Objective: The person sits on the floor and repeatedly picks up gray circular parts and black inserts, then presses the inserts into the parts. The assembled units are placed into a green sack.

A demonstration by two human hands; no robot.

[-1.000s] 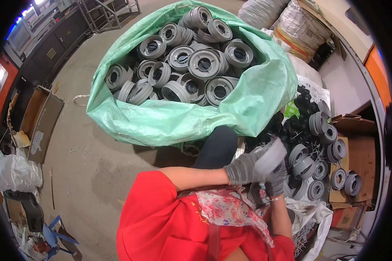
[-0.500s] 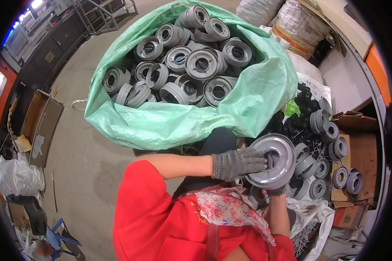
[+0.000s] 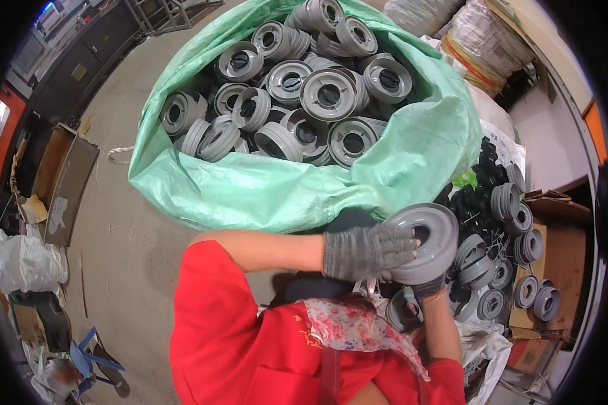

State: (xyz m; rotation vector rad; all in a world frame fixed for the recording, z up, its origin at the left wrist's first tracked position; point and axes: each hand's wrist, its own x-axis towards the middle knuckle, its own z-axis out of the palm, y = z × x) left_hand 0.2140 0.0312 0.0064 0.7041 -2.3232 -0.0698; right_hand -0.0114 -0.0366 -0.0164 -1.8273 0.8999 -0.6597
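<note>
A shiny grey round plastic part (image 3: 442, 235) with a central hole is between my hands, just above my lap. My left hand (image 3: 371, 252), in a grey knit glove, lies over its near-left face with fingers stretched out. The fingertips reach the dark hole and partly cover it. From below, my right hand (image 3: 428, 289), gloved too, holds the rim; its fingers are mostly hidden beneath. Close by my lap sits a smaller grey ring (image 3: 404, 309). What lies inside the hole cannot be made out.
Ahead, a green woven sack (image 3: 243, 196) brims with ridged grey parts (image 3: 328, 94) with dark centres. To the right are black plastic pieces (image 3: 467, 206), loose grey rings (image 3: 492, 304), screws and a cardboard box (image 3: 564, 270). A blue stool (image 3: 91, 361) stands lower left.
The grey part has tilted, and its hole is now more covered by my left fingers. My left hand has shifted slightly across it. The whole view has moved a little.
</note>
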